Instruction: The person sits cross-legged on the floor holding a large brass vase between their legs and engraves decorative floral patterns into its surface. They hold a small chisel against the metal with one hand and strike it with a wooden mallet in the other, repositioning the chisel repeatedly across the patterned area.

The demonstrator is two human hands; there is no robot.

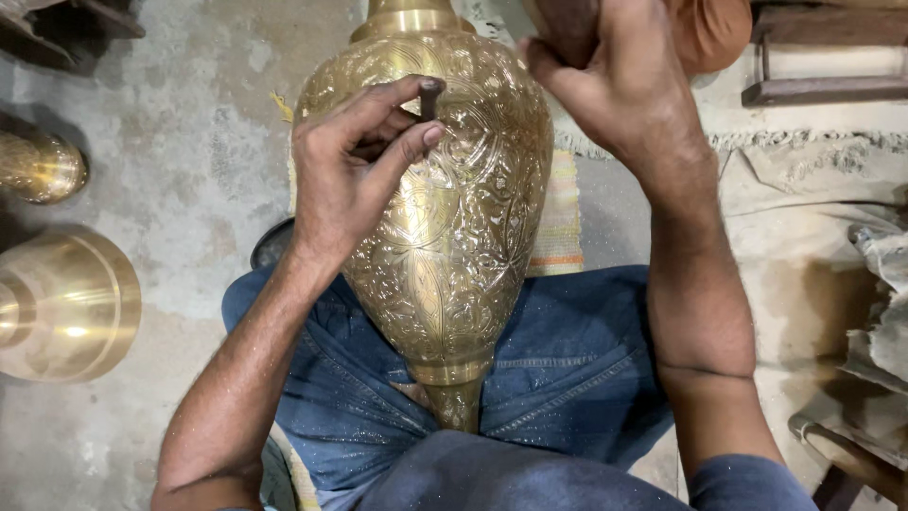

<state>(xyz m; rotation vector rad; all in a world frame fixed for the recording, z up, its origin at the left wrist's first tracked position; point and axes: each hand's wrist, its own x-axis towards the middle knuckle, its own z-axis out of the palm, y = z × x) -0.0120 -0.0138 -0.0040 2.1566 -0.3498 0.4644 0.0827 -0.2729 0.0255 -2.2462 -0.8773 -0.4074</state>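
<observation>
A large engraved brass vase lies across my lap, its narrow end pointing toward my body. My left hand rests on the vase's upper side and pinches a short dark metal punch upright against the surface. Raised above the vase's right shoulder, my right hand is closed around a brown wooden mallet, whose head is mostly cut off by the top edge.
Two plain brass pieces sit on the concrete floor at the left. A striped woven mat lies under the vase. A wooden frame is at top right, crumpled cloth at the right edge.
</observation>
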